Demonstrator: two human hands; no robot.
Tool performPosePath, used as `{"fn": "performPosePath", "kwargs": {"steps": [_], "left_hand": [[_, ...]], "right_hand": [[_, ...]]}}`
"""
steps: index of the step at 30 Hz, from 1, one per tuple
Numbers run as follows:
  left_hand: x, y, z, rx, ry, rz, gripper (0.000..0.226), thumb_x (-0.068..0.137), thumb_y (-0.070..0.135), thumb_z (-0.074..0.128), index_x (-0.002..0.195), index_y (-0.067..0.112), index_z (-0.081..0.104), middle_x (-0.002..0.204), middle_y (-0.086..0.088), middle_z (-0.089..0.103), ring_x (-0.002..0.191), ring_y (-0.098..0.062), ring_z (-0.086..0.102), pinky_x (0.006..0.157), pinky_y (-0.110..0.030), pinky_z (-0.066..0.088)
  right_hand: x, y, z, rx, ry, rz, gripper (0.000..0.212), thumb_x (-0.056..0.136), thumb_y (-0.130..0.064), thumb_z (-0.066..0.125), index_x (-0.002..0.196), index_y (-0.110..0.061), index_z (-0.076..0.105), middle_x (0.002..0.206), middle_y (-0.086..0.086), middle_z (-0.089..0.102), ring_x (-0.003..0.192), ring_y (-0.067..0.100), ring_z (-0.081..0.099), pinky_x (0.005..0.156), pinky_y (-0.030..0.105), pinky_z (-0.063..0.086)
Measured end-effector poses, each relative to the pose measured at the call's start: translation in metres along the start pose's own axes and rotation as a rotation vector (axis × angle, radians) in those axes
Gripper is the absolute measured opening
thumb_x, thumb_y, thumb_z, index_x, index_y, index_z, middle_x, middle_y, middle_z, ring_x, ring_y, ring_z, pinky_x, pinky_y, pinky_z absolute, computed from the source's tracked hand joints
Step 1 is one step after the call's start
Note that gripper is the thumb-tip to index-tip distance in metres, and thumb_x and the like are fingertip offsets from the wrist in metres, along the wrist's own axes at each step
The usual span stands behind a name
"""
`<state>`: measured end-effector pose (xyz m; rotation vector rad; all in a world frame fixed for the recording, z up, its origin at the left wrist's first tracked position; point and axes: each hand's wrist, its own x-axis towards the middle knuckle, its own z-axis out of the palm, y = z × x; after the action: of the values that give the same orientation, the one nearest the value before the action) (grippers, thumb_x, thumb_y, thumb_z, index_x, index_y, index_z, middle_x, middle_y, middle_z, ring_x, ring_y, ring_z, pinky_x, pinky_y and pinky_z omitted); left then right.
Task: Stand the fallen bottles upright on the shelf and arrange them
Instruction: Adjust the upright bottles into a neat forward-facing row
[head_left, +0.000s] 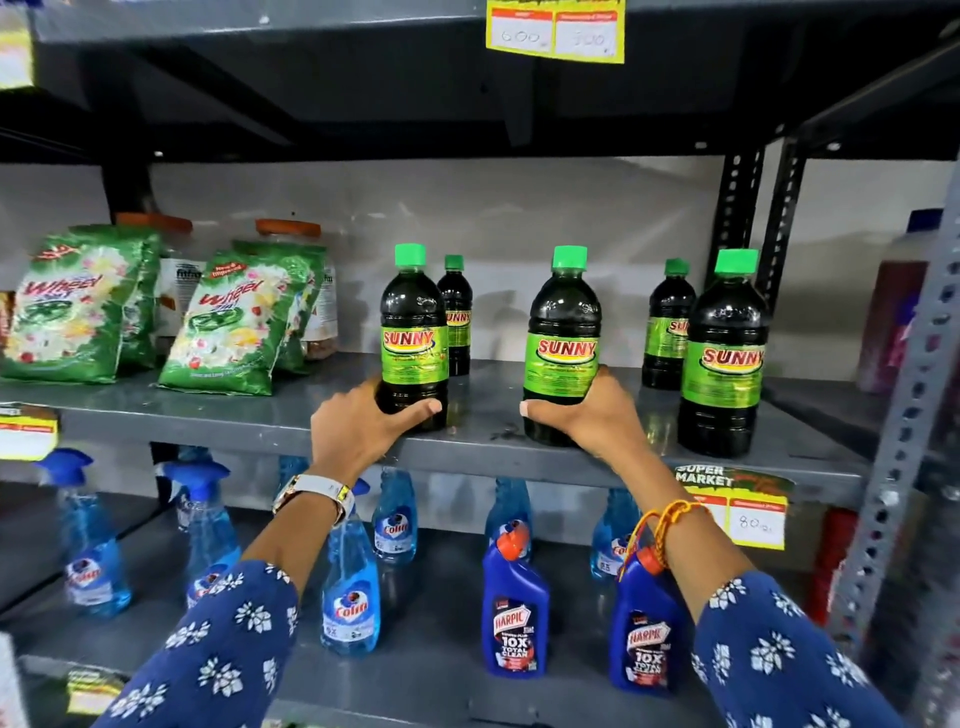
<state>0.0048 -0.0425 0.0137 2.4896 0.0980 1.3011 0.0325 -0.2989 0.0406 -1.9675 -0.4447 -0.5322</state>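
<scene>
Several dark Sunny bottles with green caps stand upright on the grey shelf (260, 415). My left hand (363, 431) grips the base of the left front bottle (414, 332) near the shelf's front edge. My right hand (587, 415) is wrapped around the lower part of the middle front bottle (563, 338). A third front bottle (724, 353) stands free at the right. Two more bottles stand behind, one (456, 312) at the back left and one (667, 322) at the back right. No bottle lies on its side in view.
Green Wheel detergent packs (234, 322) and jars stand at the shelf's left. The lower shelf holds blue Colin spray bottles (350, 587) and Harpic bottles (514, 618). A perforated metal upright (898, 441) stands at the right, with a price tag (748, 512) on the shelf edge.
</scene>
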Motion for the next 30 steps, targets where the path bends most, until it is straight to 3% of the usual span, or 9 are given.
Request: {"fn": "performPosePath", "kwargs": {"steps": [5,10,14,18,20,22,25,28,30], "left_hand": [[0.0,-0.001,0.001,-0.041,-0.005,0.0,0.069,0.052,0.096,0.023,0.074,0.036,0.048,0.056,0.006,0.051,0.054,-0.018,0.047,0.047,-0.024,0.027],[0.001,-0.002,0.003,-0.042,-0.031,-0.01,0.069,0.053,0.097,0.023,0.076,0.037,0.049,0.058,0.004,0.053,0.056,-0.021,0.051,0.052,-0.028,0.036],[0.003,-0.002,0.002,0.005,-0.069,-0.035,0.084,0.052,0.098,0.019,0.086,0.031,0.057,0.064,0.0,0.06,0.058,-0.021,0.052,0.053,-0.028,0.037],[0.001,0.001,0.002,-0.04,-0.068,-0.077,0.096,0.061,0.09,0.033,0.126,0.022,0.044,0.098,-0.015,0.069,0.082,-0.034,0.064,0.064,-0.035,0.041],[-0.002,0.003,-0.004,-0.297,-0.035,-0.087,0.104,0.064,0.086,0.042,0.14,0.018,0.023,0.128,-0.018,0.056,0.106,-0.034,0.057,0.083,-0.044,0.046],[-0.009,0.012,-0.01,-0.53,0.167,-0.016,0.107,0.064,0.082,0.048,0.142,0.014,0.02,0.143,-0.016,0.038,0.122,-0.024,0.042,0.101,-0.046,0.036],[-0.024,0.048,-0.013,-0.688,0.353,0.135,0.096,0.071,0.071,0.057,0.141,0.013,0.026,0.141,-0.01,0.037,0.124,-0.019,0.041,0.102,-0.034,0.037],[-0.025,0.106,-0.005,-0.842,0.095,0.173,0.1,0.063,0.076,0.059,0.142,0.024,0.026,0.139,0.015,0.037,0.121,-0.002,0.042,0.095,-0.015,0.036],[-0.014,0.13,0.007,-0.84,-0.086,0.11,0.111,0.056,0.082,0.058,0.142,0.021,0.023,0.137,0.011,0.037,0.12,-0.007,0.042,0.097,-0.024,0.035]], "right_hand": [[0.001,0.002,0.0,0.016,-0.003,-0.02,0.029,0.055,-0.038,0.084,0.072,-0.035,0.061,0.07,-0.023,0.06,0.058,-0.017,0.053,0.045,-0.001,0.036],[-0.002,0.003,0.001,0.039,0.004,-0.038,0.034,0.056,-0.038,0.084,0.083,-0.03,0.065,0.075,-0.012,0.064,0.066,-0.012,0.055,0.046,-0.001,0.037],[-0.008,-0.004,-0.003,0.1,0.054,-0.002,0.072,0.053,-0.045,0.086,0.107,-0.018,0.047,0.097,-0.004,0.059,0.086,0.008,0.059,0.052,-0.002,0.038],[-0.037,-0.002,-0.016,0.095,0.216,-0.105,0.102,0.054,-0.064,0.074,0.133,-0.019,0.028,0.131,0.002,0.043,0.12,0.015,0.043,0.094,0.022,0.04],[-0.051,0.003,-0.04,0.042,0.356,-0.28,0.092,0.061,-0.064,0.07,0.133,-0.021,0.033,0.129,-0.003,0.042,0.119,0.011,0.042,0.098,0.022,0.036],[-0.053,0.012,-0.076,0.011,0.527,-0.388,0.076,0.066,-0.055,0.073,0.125,-0.02,0.041,0.12,-0.002,0.046,0.112,0.01,0.047,0.095,0.018,0.038],[-0.038,0.021,-0.126,0.171,0.6,-0.243,0.071,0.066,-0.036,0.08,0.122,-0.012,0.043,0.114,0.006,0.054,0.107,0.014,0.054,0.092,0.014,0.041],[-0.022,0.029,-0.146,0.314,0.299,-0.007,0.054,0.08,-0.009,0.069,0.125,0.002,0.041,0.124,0.021,0.054,0.112,0.026,0.055,0.092,0.022,0.045],[-0.018,0.037,-0.146,0.393,0.145,0.066,0.027,0.086,-0.005,0.058,0.113,-0.004,0.052,0.123,0.019,0.056,0.102,0.019,0.059,0.08,0.014,0.048]]}}
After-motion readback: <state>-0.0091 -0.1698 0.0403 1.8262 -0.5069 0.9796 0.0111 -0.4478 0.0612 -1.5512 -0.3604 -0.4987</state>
